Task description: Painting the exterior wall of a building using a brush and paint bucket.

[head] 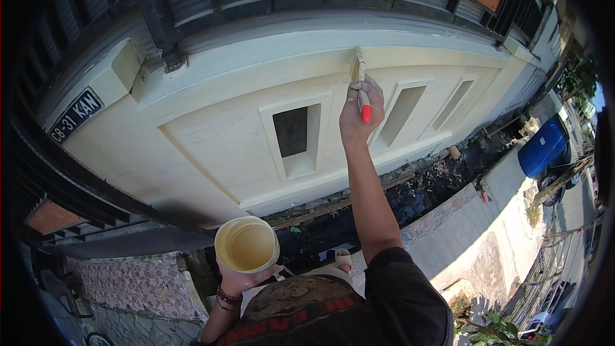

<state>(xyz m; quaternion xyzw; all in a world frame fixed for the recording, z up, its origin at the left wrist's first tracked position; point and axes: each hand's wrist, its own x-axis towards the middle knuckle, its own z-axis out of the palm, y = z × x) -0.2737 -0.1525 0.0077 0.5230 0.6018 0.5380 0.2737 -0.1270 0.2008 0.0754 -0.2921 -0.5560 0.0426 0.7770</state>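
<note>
My right hand [362, 105] is closed around a paintbrush [360, 65] whose handle ends in a red tip. The brush stands with its bristles against the upper band of a cream-painted wall [206, 154], just below the pale ledge [288, 43]. Down at the lower left, my left hand [247, 278] holds an open plastic tub [222, 250] from below and the side; pale yellow paint [252, 247] lies inside it. The left fingers are partly hidden by the tub. Framed recesses run along the wall, the nearest a dark rectangular opening [290, 132].
A dark metal fence [163, 19] tops the wall. Along its foot runs a drainage ditch [413, 202] with dark water and litter, my sandalled foot [343, 259] beside it. A concrete path [461, 230], a blue barrel [543, 146] and bamboo poles [543, 274] are to the right.
</note>
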